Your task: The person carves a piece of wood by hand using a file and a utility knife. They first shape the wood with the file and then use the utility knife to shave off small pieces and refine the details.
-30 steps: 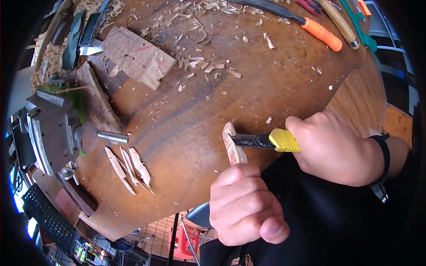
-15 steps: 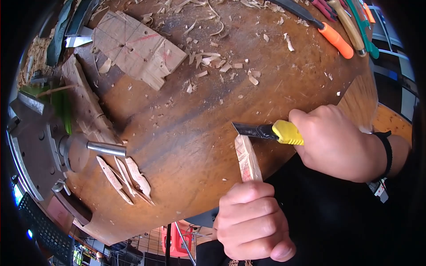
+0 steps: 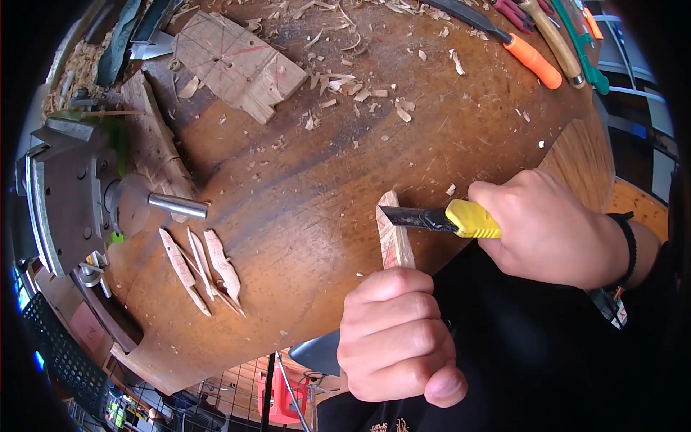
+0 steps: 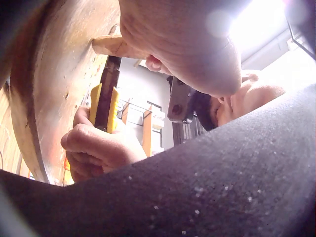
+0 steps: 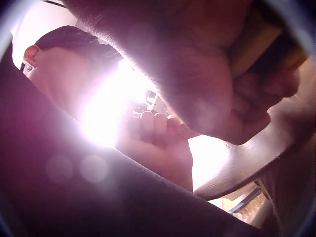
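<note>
My left hand (image 3: 396,335) grips the lower end of a short, whittled wood stick (image 3: 396,241), whose pale, faceted tip points up and away over the table. My right hand (image 3: 551,230) holds a yellow utility knife (image 3: 471,219), its dark blade (image 3: 417,217) laid across the stick a little below the tip. In the left wrist view the same yellow knife (image 4: 103,106) sits in the right fist, with the blade up against the wood stick (image 4: 116,47). The right wrist view shows the curled fingers of the right hand (image 5: 247,98) around the handle.
The brown table (image 3: 302,252) carries carved wood slivers (image 3: 201,270) at front left, beside a metal vise (image 3: 79,194). Farther back lie a drilled wood board (image 3: 237,65), scattered shavings (image 3: 345,83), an orange-handled file (image 3: 533,61) and a wooden-handled tool (image 3: 554,43).
The blade was on the stick, then at its tip half a second ago, and now lies across it below the tip. The left hand dipped toward the body and came back up with the stick.
</note>
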Demonstrator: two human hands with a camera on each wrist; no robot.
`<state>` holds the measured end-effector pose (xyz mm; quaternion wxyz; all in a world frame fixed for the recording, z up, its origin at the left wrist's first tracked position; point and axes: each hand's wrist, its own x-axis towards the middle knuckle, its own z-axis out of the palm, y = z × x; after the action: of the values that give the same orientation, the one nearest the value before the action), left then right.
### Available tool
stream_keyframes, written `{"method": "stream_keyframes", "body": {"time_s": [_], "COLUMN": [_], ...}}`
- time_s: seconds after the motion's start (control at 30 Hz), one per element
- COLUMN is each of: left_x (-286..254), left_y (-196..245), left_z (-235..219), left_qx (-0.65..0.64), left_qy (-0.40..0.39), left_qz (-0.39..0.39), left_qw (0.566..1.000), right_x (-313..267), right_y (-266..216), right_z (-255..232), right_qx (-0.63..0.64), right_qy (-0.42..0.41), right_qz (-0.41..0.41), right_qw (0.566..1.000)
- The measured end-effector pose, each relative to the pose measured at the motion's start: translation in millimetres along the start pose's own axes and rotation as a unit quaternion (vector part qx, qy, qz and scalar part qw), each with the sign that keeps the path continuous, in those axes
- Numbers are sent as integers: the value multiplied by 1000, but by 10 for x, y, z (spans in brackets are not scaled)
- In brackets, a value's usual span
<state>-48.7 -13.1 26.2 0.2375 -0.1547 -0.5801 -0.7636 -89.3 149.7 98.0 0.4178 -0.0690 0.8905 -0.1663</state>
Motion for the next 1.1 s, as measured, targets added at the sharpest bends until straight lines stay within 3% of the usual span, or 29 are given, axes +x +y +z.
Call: {"method": "stream_keyframes", "body": {"time_s": [0.27,0.57,0.77,0.83,1.1], "left_x": [-35,-55,-116,-111,-81], "left_y": [-39,-3,-51,-13,-21], "left_z": [20,70,129,134,138], "left_qx": [-60,-15,28,33,19], "left_qy": [57,61,29,64,76], "left_qz": [29,7,65,20,28], "left_qw": [996,998,997,997,997], "right_x": [66,137,46,-9,-4], "right_y": [-37,-84,-18,8,15], "right_z": [56,84,206,205,159], "right_qx": [-12,-1,-2,4,-11], "right_qy": [10,35,100,88,40], "right_qz": [12,-3,-32,-28,8], "right_qw": [1000,999,994,996,999]}}
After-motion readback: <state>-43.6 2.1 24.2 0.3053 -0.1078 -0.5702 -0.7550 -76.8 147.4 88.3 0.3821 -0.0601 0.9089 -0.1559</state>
